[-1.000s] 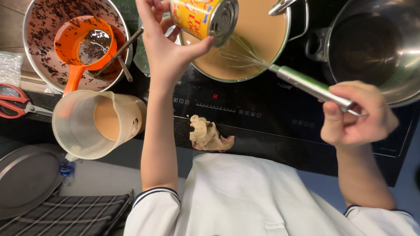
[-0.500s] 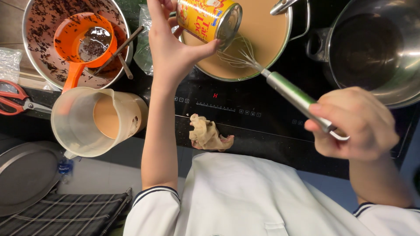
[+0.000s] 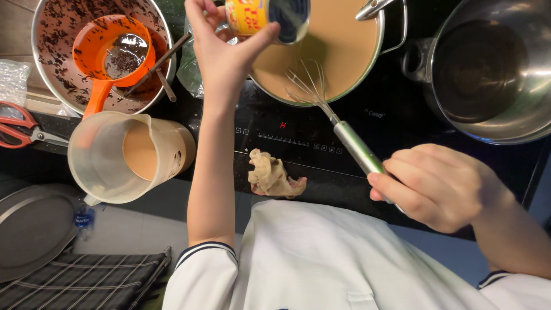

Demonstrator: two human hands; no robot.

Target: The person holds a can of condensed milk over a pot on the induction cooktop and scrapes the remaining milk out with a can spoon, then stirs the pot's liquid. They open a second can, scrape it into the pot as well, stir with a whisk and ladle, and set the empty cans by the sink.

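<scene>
Two hands work over one pot (image 3: 367, 69) of tan liquid on a black cooktop (image 3: 310, 149). The left hand (image 3: 221, 54) holds a yellow can (image 3: 261, 16) tipped on its side above the near-left edge of the pot, its open mouth turned toward the liquid. The fingers are clamped around the can body, with the thumb on the lower rim. I cannot tell if anything flows from the can at this moment.

The right hand (image 3: 439, 183) is closed around the metal handle of a whisk (image 3: 336, 120), and the wire head of the whisk stands in the liquid near the pot's front rim. The step in hand seems to be emptying the can while the liquid is stirred. I judge that the next move calls for keeping the can mouth inside the pot rim, so no drops fall on the cooktop, and for moving the whisk without hitting the can.

Just in front of the pot a crumpled beige cloth (image 3: 272, 175) lies on the cooktop edge. To the left a plastic jug (image 3: 115, 161) with some tan liquid lies on its side. Behind it a steel bowl (image 3: 51, 63) with dark leaf bits holds an orange strainer (image 3: 109, 51). Red scissors (image 3: 20, 126) lie at the far left. A second, empty pot (image 3: 493, 74) stands at the right.
</scene>
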